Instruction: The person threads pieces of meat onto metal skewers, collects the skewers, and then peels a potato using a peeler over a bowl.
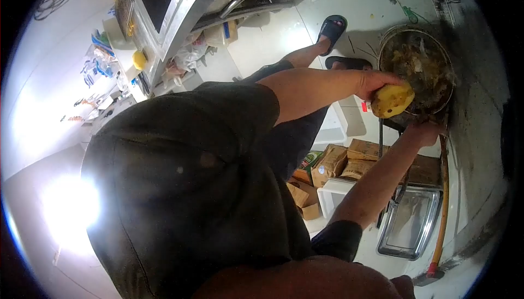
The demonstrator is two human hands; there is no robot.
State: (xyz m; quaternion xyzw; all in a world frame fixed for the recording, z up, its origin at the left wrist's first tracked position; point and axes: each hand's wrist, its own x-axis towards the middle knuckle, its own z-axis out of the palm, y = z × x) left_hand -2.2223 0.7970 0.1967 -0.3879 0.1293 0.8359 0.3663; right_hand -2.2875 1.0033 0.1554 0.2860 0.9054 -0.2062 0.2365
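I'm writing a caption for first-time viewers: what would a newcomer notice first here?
Probably the blotchy yellow, potato-like thing in the left hand, bright against the round bin of scraps at upper right. Next, the glaring white light at far left, beside the dark shirt filling the middle.

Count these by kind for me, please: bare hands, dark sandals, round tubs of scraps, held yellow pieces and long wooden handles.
Hands: 2 (left hand, right hand)
Dark sandals: 2
Round tub: 1
Yellow piece, in the left hand: 1
Long wooden handle: 1
Total: 7
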